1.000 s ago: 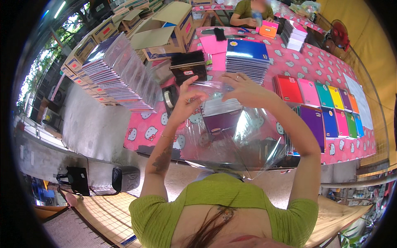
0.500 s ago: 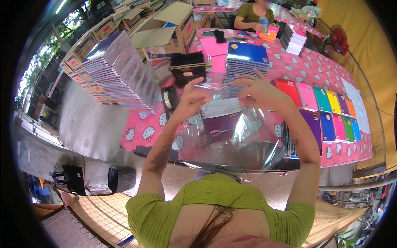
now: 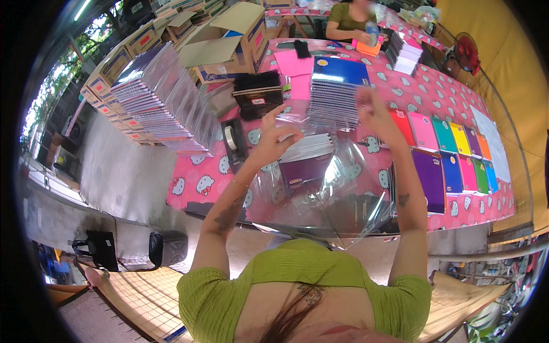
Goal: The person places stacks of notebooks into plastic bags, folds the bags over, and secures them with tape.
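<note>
While the left hand (image 3: 276, 140) keeps its place at the upper left corner of the purple-covered notebook bundle (image 3: 307, 170), the right hand (image 3: 374, 111) has moved away from the bundle's upper right corner, above which it hung half a second ago, and is now beyond it to the right, just beside the stack of blue spiral notebooks (image 3: 341, 71). The left hand is half curled, thumb and forefinger bent toward each other; whether they pinch the clear plastic film (image 3: 309, 203) cannot be told. Motion blurs the right hand: its fingers look loosely bent, and its grip cannot be made out. The film spreads around the bundle and toward the wearer; its transparency obscures its far edge. Right of the bundle, a purple notebook (image 3: 428, 171), partly covered by the right forearm earlier, shows more fully. Far beyond the bundle, a co-worker (image 3: 345, 28) is cut off by the upper edge.
</note>
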Demonstrator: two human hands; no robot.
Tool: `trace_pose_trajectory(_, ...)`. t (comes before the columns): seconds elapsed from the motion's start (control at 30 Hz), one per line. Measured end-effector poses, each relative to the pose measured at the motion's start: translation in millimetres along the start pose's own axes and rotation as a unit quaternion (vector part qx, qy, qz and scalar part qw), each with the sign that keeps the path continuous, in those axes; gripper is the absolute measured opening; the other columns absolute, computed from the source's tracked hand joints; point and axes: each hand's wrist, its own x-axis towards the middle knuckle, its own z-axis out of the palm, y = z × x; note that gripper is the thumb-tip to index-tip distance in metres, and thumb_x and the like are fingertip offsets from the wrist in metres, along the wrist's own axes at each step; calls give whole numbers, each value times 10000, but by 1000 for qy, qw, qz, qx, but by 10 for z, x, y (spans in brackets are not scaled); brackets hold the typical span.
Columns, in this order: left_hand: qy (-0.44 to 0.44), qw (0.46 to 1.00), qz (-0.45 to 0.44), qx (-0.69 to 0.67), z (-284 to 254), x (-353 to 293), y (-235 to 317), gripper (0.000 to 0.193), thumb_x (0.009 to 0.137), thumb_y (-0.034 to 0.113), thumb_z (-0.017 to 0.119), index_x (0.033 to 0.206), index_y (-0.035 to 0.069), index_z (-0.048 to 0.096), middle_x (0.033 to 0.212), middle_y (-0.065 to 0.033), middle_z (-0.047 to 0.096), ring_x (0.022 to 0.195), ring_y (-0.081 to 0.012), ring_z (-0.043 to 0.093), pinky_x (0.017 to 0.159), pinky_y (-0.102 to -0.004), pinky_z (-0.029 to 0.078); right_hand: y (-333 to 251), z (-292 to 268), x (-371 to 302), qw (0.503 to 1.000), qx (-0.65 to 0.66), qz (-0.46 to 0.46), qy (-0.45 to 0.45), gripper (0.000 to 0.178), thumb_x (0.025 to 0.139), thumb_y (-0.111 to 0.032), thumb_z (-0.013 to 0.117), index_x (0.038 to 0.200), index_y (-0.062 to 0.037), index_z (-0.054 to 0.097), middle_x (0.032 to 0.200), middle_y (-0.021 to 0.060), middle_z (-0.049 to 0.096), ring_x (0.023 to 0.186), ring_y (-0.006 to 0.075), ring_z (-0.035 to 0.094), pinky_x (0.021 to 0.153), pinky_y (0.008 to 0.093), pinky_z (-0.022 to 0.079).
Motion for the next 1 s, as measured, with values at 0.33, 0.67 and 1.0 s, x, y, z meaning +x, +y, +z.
trace_pose_trajectory(0.33, -16, 999, 11, 29, 50, 73, 18, 144, 808, 243, 780, 952, 251, 771, 1532, -181, 317, 1408, -365, 256, 1121, -499, 209, 577, 751, -491, 930, -258, -173, -197, 648, 691, -454, 822, 1282, -284, 620, 1477, 60, 441, 1386, 315, 361, 1124, 563, 235)
trace_pose_trajectory(0.67, -23, 985, -56, 162, 370, 198, 116, 684, 784, 357, 766, 1384, 160, 505, 1575, -282, 140, 1427, -488, 146, 1103, -610, 162, 655, 933, -567, 927, -286, -190, -153, 480, 802, -345, 759, 1265, -297, 642, 1480, 110, 424, 1363, 340, 387, 1103, 572, 264)
trace_pose_trajectory(1.0, -83, 933, -296, -186, -21, 74, -440, 434, 869, 322, 708, 1152, -5, 660, 897, -115, 713, 760, -138, 659, 686, -276, 525, 710, 867, 239, 983, 98, 140, -73, 661, 929, -439, 645, 1407, -14, 478, 1329, 193, 557, 1206, 292, 540, 1027, 384, 418)
